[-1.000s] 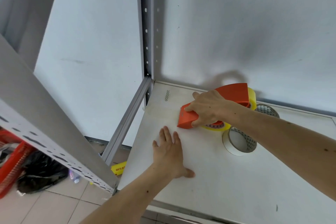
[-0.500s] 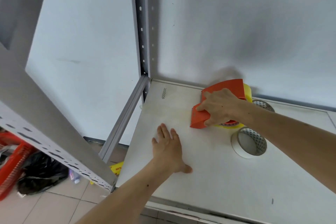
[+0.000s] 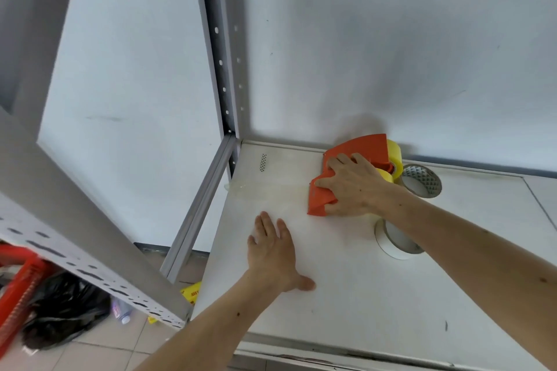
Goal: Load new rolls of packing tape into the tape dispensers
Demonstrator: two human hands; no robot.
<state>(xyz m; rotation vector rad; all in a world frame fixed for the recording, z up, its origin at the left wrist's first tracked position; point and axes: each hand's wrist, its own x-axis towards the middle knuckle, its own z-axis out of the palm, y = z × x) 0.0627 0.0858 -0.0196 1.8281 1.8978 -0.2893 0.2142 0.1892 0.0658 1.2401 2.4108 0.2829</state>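
Observation:
An orange tape dispenser [image 3: 358,150] loaded with a yellowish tape roll [image 3: 394,153] rests on the white shelf board [image 3: 361,295]. My right hand [image 3: 352,187] is shut on the dispenser and presses it down on the board. A clear strip of tape [image 3: 262,187] runs from the dispenser's front leftward to the board's left edge. My left hand [image 3: 274,250] lies flat on the board, fingers apart, just in front of the strip. Two loose tape rolls lie to the right: a white one [image 3: 394,242] partly under my right forearm and a patterned one [image 3: 422,181] behind it.
A grey perforated shelf upright [image 3: 223,48] stands at the board's back left corner, against a white wall. Another perforated rail [image 3: 75,235] crosses the left foreground. On the tiled floor below left lie a red crate [image 3: 15,289], a black bag [image 3: 63,310] and a small bottle.
My right hand has drawn the dispenser to the right along the board, leaving a longer clear strip behind it. My left hand has stayed flat on the board.

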